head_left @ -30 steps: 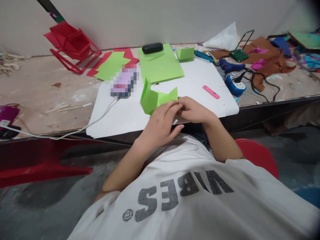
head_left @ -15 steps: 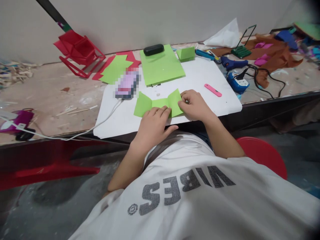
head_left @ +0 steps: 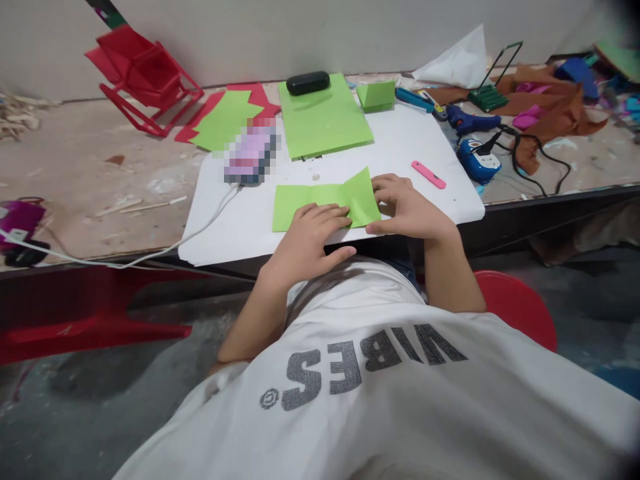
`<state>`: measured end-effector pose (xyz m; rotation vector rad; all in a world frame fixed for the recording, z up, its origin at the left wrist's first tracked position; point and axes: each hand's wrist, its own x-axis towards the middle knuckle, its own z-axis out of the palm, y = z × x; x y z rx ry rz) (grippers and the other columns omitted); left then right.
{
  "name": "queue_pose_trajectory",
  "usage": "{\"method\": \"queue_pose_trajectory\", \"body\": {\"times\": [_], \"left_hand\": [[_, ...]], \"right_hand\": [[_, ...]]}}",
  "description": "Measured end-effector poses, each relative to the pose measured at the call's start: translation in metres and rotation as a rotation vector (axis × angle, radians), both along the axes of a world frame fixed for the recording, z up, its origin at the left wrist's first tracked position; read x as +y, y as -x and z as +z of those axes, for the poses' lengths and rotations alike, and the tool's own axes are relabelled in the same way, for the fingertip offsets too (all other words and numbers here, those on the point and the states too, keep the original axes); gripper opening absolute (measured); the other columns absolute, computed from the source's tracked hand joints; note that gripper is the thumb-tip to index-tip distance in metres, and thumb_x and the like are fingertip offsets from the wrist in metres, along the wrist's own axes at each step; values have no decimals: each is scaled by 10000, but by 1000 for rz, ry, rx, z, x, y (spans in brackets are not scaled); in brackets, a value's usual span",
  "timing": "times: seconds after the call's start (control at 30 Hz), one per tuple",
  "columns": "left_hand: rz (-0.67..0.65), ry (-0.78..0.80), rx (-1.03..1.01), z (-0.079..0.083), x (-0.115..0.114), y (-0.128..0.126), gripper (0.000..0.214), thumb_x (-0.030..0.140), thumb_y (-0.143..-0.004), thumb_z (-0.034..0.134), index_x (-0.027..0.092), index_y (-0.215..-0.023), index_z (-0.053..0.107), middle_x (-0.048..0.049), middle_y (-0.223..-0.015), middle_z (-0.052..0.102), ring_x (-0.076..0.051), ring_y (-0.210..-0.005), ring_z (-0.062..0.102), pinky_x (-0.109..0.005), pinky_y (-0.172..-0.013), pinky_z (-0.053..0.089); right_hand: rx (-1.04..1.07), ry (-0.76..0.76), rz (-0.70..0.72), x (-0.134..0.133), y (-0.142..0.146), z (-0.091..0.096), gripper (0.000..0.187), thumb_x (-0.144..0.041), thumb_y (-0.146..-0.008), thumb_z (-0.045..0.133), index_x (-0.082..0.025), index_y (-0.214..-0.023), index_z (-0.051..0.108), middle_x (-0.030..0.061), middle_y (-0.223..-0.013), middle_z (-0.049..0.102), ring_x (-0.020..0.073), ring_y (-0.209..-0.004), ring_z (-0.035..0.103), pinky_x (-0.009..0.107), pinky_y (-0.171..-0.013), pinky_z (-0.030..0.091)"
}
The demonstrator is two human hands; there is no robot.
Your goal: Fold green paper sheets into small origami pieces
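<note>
A creased strip of green paper (head_left: pixel 293 201) lies on the white board (head_left: pixel 230 240) near the table's front edge. Its left part is flat, while the right flap stands partly up along a fold. My left hand (head_left: pixel 315 240) rests on the middle of the strip with fingers stretched out, the thumb apart towards my body. Beside the right flap is my right hand (head_left: pixel 413 210), its fingers spread and curved, thumb near the flap's lower corner. Nothing is gripped in it. A pink folded cutter (head_left: pixel 429 175) lies to its right.
Behind the strip are a pixelated phone (head_left: pixel 251 155) on a white cable, a large green sheet (head_left: pixel 325 127) with a black case (head_left: pixel 308 83), and a small folded green piece (head_left: pixel 376 96). A red paper chair model (head_left: pixel 145 73) stands left; a glue gun (head_left: pixel 473 120) and blue power socket (head_left: pixel 479 160) lie right.
The strip's left flap has gone from raised to flat. My right hand has opened from a pinch at the right flap and shifted slightly right. My left hand stays on the paper.
</note>
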<state>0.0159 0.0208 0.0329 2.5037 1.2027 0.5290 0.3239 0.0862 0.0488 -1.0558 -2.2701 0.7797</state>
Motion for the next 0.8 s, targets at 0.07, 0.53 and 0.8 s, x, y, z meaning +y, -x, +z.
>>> {"method": "queue_pose_trajectory", "body": {"times": [0.07, 0.53, 0.8], "left_hand": [[-12, 26, 7, 4, 0, 0, 627, 709, -1187, 738, 278, -1625, 863, -170, -1882, 773, -475, -1805, 657, -739, -1551, 408], [-54, 43, 13, 10, 1, 2, 601, 750, -1185, 742, 324, -1569, 923, -152, -1929, 733, -484, -1821, 630, -731, -1568, 380], [-50, 49, 23, 10, 1, 1, 616, 743, -1188, 752, 314, -1600, 914, -165, -1969, 691, -486, -1834, 612, -734, -1561, 382]], "right_hand": [[-4, 2, 0, 0, 0, 0, 366, -503, -846, 1053, -268, -888, 775, 132, -1454, 888, 504, -1608, 656, 685, -1413, 383], [43, 2, 43, -4, 4, -2, 416, -603, -1053, 854, -300, -860, 643, 73, -1022, 808, 365, -1218, 762, 555, -1299, 452], [-20, -58, 57, -5, 9, -6, 294, -468, -1021, 885, -280, -859, 728, 132, -1259, 883, 412, -1391, 757, 617, -1351, 439]]}}
